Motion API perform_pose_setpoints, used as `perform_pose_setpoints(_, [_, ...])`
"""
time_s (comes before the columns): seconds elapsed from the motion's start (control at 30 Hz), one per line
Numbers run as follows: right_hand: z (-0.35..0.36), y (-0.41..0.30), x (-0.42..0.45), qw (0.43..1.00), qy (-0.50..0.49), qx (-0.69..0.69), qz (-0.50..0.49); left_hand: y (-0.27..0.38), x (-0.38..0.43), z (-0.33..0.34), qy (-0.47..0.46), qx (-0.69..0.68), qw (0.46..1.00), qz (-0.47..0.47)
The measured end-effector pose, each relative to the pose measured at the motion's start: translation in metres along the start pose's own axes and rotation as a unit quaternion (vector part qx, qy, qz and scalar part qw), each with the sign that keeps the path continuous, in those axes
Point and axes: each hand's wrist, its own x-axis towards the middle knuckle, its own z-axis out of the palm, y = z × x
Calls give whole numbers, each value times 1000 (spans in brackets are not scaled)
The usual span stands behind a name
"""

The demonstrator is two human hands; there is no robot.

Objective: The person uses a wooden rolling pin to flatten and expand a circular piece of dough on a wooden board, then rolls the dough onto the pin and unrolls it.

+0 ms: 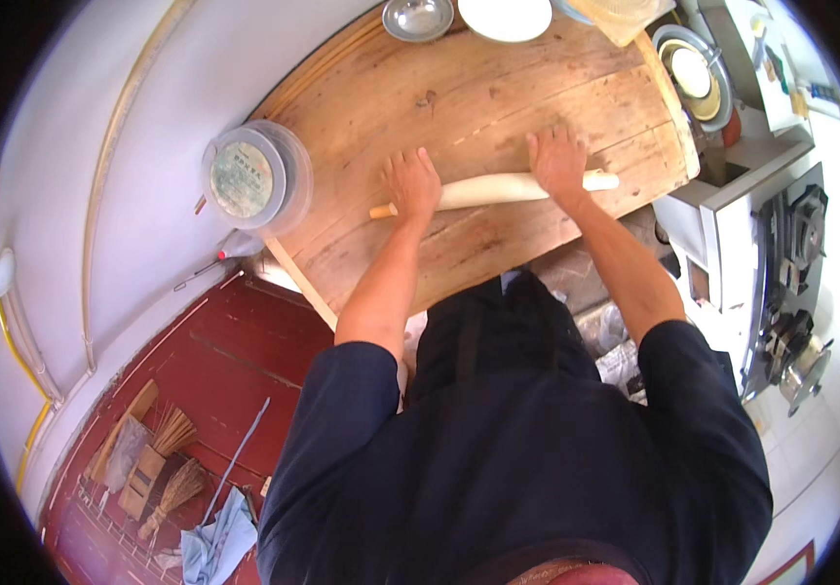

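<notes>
A long pale roll, which looks like dough wrapped around a rolling pin [493, 191], lies crosswise on the wooden board [464, 256]. The pin's orange-brown tip pokes out at the left, and a pale end shows at the right. Across the roll's left part lies my left hand [413, 184], palm down, fingers stretched past it toward the board. My right hand [560, 159] rests the same way nearer the right end, its heel over the roll and its fingers pointing away from me. The palms hide the parts of the roll beneath them.
Stacked clear tubs with a round lid [242, 179] stand at the board's left corner. A metal bowl [418, 18] and a white plate [505, 16] sit at the far edge. To the right are nested basins [692, 73] and a gas stove [785, 270]. Brushes [175, 490] lie lower left.
</notes>
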Motion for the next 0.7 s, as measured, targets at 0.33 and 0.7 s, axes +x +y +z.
perform_pose_setpoints(0.33, [-4, -23, 57, 996, 48, 8, -73, 26, 47, 11, 42, 27, 996, 74])
perform_pose_setpoints(0.7, [-11, -52, 108, 992, 65, 73, -78, 56, 105, 12, -5, -62, 994, 90])
